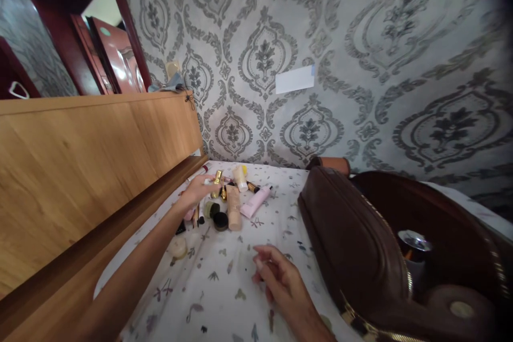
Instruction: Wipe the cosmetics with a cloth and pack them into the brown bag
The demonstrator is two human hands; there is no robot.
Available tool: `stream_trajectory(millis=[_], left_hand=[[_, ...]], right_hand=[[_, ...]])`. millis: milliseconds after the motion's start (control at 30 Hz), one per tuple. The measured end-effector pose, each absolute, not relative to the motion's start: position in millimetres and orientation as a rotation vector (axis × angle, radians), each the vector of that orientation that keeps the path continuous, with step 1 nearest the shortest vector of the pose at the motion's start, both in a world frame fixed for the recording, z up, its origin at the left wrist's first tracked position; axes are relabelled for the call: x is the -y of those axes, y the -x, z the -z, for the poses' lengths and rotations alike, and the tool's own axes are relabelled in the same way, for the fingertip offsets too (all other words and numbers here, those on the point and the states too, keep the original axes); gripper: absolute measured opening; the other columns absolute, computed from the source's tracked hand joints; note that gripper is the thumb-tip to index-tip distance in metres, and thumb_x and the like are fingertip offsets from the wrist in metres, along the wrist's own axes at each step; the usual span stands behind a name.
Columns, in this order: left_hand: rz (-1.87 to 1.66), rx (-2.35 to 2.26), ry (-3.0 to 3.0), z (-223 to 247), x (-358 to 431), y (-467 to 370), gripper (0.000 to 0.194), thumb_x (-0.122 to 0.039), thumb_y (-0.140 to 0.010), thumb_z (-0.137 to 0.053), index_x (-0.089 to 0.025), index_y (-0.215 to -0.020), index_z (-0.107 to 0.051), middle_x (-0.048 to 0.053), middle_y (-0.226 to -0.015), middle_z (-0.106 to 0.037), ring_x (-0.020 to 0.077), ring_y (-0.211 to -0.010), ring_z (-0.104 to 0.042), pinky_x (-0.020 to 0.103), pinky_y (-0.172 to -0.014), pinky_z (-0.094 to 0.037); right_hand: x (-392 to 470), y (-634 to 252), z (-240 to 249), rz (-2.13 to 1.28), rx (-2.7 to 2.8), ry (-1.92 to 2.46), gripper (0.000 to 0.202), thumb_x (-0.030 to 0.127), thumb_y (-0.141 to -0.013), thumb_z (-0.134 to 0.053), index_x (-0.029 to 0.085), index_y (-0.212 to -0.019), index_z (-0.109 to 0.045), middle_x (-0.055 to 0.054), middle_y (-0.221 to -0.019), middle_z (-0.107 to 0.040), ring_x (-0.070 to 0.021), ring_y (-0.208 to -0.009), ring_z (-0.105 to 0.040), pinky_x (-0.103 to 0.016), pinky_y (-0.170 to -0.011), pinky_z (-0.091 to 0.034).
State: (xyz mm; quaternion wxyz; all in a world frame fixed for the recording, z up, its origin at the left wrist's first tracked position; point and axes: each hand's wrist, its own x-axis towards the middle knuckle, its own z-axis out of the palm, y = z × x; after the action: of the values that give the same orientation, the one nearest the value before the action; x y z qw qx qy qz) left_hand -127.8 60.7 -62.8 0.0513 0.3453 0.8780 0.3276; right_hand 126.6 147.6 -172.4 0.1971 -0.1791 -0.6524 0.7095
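Note:
At the far left of the cloth, my left hand [197,190] reaches in among a cluster of cosmetics. Its fingertips close around a small shiny gold tube [217,177]. Close by lie a beige squeeze tube [233,208], a pink tube [255,201], a pale tube with a white cap [240,178] and a round black lid or jar [220,220]. A small greenish jar [210,209] is beside the black one. My right hand [280,278] hovers nearer to me over the patterned cloth, fingers loosely curled and apart, with nothing in them.
An unzipped brown bag [344,235] stands at the right, with a silver-topped item [414,241] inside. A cream round jar [178,247] sits toward the front left. The wooden board [100,144] borders the left side, and the patterned wall [264,53] rises behind.

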Motion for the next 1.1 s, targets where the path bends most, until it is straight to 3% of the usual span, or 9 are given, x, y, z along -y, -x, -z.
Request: stream_trajectory(millis=[100,167,267,367,567,700,767,867,1100], left_hand=[[-1.173,-2.332,-1.056,85.2,-65.1,76.3,0.057,-0.063,-0.084,-0.055,-0.017,-0.115,-0.066,0.005,-0.086,-0.07,0.0198,-0.074,-0.065,0.027,-0.059,-0.048],[-1.222,-2.135,-1.076,99.6,-70.1,44.6,0.063,-0.069,-0.078,-0.058,-0.015,-0.109,-0.068,0.004,-0.078,-0.068,0.0168,-0.064,-0.061,0.026,-0.055,-0.046],[-1.214,-1.916,-1.165,112.6,-76.3,13.5,0.058,-0.067,-0.071,-0.067,-0.014,-0.094,-0.07,0.003,-0.08,-0.066,0.0157,-0.068,-0.059,0.026,-0.062,-0.047],[-1.328,-1.858,-1.234,119.1,-78.4,4.8,0.055,-0.062,-0.071,-0.07,-0.017,-0.1,-0.067,0.004,-0.096,-0.067,0.0187,-0.083,-0.06,0.027,-0.072,-0.048],[-1.68,-1.895,-0.926,124.5,-71.6,13.6,0.046,-0.056,-0.094,-0.036,-0.026,-0.125,-0.049,0.006,-0.105,-0.066,0.0203,-0.088,-0.065,0.031,-0.071,-0.054],[-1.654,-1.962,-1.23,119.1,-64.5,10.9,0.042,-0.046,-0.098,-0.032,-0.027,-0.134,-0.047,0.009,-0.121,-0.063,0.0229,-0.119,-0.057,0.036,-0.099,-0.047],[-1.479,-2.003,-1.509,116.8,-61.6,9.2,0.036,-0.042,-0.097,-0.042,-0.025,-0.124,-0.057,0.009,-0.121,-0.062,0.0245,-0.122,-0.053,0.038,-0.105,-0.041],[-1.177,-2.07,-1.836,116.6,-59.3,10.5,0.026,-0.037,-0.097,-0.044,-0.021,-0.106,-0.062,0.007,-0.104,-0.061,0.0225,-0.104,-0.056,0.035,-0.095,-0.043],[-1.134,-2.13,-1.775,118.8,-58.1,17.2,0.03,-0.038,-0.098,-0.042,-0.022,-0.072,-0.045,-0.002,-0.07,-0.046,0.0148,-0.068,-0.045,0.026,-0.067,-0.037]], right_hand=[[-146.1,-128.0,168.4,-2.007,1.633,0.537,0.068,0.059,-0.074,-0.069,0.02,-0.129,-0.056,-0.015,-0.12,-0.062,-0.0259,-0.091,-0.068,-0.029,-0.056,-0.054],[-145.9,-127.3,166.2,-2.038,1.542,0.508,0.075,0.061,-0.071,-0.071,0.02,-0.132,-0.054,-0.017,-0.128,-0.058,-0.0296,-0.102,-0.066,-0.034,-0.062,-0.058],[-149.1,-124.1,164.5,-2.103,1.517,0.388,0.064,0.062,-0.072,-0.071,0.019,-0.119,-0.061,-0.014,-0.114,-0.064,-0.0266,-0.093,-0.066,-0.031,-0.058,-0.056],[-153.1,-122.2,163.8,-2.109,1.497,0.361,0.048,0.058,-0.073,-0.072,0.017,-0.096,-0.063,-0.004,-0.085,-0.063,-0.0178,-0.073,-0.064,-0.023,-0.051,-0.05],[-151.0,-124.7,161.8,-2.051,1.491,0.401,0.033,0.046,-0.075,-0.072,0.019,-0.088,-0.057,0.004,-0.069,-0.054,-0.0107,-0.057,-0.051,-0.019,-0.044,-0.038],[-149.3,-124.1,163.6,-1.978,1.561,0.414,0.021,0.034,-0.077,-0.069,0.02,-0.087,-0.059,0.006,-0.065,-0.051,-0.0098,-0.057,-0.045,-0.02,-0.049,-0.035],[-149.7,-123.1,165.1,-1.924,1.577,0.406,0.016,0.028,-0.074,-0.07,0.019,-0.085,-0.061,0.006,-0.066,-0.05,-0.0101,-0.061,-0.045,-0.021,-0.055,-0.037],[-150.6,-123.0,166.1,-1.905,1.595,0.393,0.013,0.026,-0.072,-0.07,0.019,-0.08,-0.063,0.005,-0.067,-0.053,-0.0111,-0.064,-0.047,-0.022,-0.06,-0.038],[-145.2,-127.2,165.1,-1.97,1.681,0.339,0.02,0.035,-0.076,-0.072,0.019,-0.086,-0.068,0.002,-0.071,-0.06,-0.0128,-0.064,-0.051,-0.024,-0.058,-0.042]])
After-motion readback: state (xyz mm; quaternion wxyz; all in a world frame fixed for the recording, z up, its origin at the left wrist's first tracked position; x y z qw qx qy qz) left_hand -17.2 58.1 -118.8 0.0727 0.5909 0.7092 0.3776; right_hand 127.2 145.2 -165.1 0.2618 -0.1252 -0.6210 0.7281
